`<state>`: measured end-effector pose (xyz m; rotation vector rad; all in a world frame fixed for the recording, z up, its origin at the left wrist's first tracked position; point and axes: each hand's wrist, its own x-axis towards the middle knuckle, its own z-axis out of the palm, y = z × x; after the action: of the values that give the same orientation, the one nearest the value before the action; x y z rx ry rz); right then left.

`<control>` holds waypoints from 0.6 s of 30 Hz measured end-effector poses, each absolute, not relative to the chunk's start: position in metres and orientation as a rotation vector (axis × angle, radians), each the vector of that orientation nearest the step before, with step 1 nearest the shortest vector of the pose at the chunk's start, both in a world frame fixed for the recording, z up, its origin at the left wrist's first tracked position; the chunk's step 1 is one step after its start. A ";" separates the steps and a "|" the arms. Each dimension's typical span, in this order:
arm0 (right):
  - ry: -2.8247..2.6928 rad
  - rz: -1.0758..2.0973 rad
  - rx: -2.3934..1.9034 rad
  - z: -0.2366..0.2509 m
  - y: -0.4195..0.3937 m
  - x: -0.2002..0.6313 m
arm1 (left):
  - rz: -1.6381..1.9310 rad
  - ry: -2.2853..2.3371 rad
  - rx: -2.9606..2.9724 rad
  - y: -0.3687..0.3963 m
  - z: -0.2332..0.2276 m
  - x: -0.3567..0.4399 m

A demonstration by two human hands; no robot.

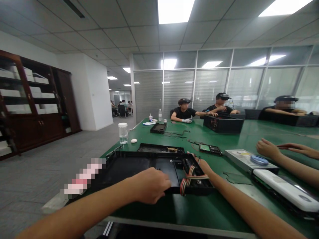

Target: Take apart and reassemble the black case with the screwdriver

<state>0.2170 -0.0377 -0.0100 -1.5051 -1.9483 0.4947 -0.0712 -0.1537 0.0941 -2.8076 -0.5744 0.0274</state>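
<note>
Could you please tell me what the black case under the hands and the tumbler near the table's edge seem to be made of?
The black case looks like moulded plastic or painted sheet metal: matt, dark, with thin raised walls; the look leaves it open. The left hand grips its near edge, and the right hand reaches inside. The tumbler seems clear glass or plastic, see-through, with a white lid.

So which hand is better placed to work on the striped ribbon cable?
The right hand: it reaches into the open black case right at the ribbon cable. The left hand is gripping the case's near edge, steadying it.
</note>
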 end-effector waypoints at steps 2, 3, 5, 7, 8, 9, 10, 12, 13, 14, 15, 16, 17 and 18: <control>-2.015 0.025 -1.750 -0.007 -0.033 0.244 | 0.061 -0.583 -2.826 -0.163 0.079 -0.073; -1.998 -0.188 -1.887 -0.006 -0.030 0.258 | 0.076 -0.589 -2.830 -0.165 0.072 -0.074; -1.916 -0.461 -2.129 -0.005 -0.023 0.282 | 0.100 -0.592 -2.839 -0.165 0.060 -0.076; -1.824 -0.376 -2.213 -0.005 -0.018 0.296 | 0.110 -0.591 -2.856 -0.160 0.050 -0.077; -1.804 -0.269 -2.193 -0.004 -0.016 0.298 | 0.110 -0.591 -2.868 -0.155 0.046 -0.078; -1.807 -0.149 -2.144 -0.004 -0.015 0.296 | 0.106 -0.590 -2.883 -0.150 0.043 -0.079; -1.829 -0.037 -2.083 -0.004 -0.015 0.291 | 0.103 -0.589 -2.901 -0.144 0.041 -0.080; -1.917 0.100 -1.963 -0.004 -0.017 0.275 | 0.125 -0.605 -2.953 -0.128 0.039 -0.080; -1.968 0.111 -1.927 -0.004 -0.019 0.266 | 0.140 -0.624 -2.983 -0.117 0.040 -0.079; -2.010 0.083 -1.914 -0.005 -0.021 0.258 | 0.143 -0.657 -3.008 -0.105 0.041 -0.078; -2.044 0.028 -1.918 -0.006 -0.023 0.250 | 0.123 -0.698 -3.021 -0.092 0.042 -0.078; -2.071 -0.035 -1.933 -0.007 -0.025 0.243 | 0.065 -0.738 -3.014 -0.077 0.043 -0.077; -2.094 -0.094 -1.954 -0.009 -0.027 0.238 | -0.037 -0.797 -2.970 -0.061 0.043 -0.077; -2.115 -0.144 -1.977 -0.011 -0.029 0.234 | -0.128 -0.860 -2.902 -0.045 0.042 -0.077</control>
<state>0.2340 -0.0289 -0.0108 -1.9768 -2.1150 -0.1443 -0.0772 -0.0449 0.0421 -2.9024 -0.8598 -0.1276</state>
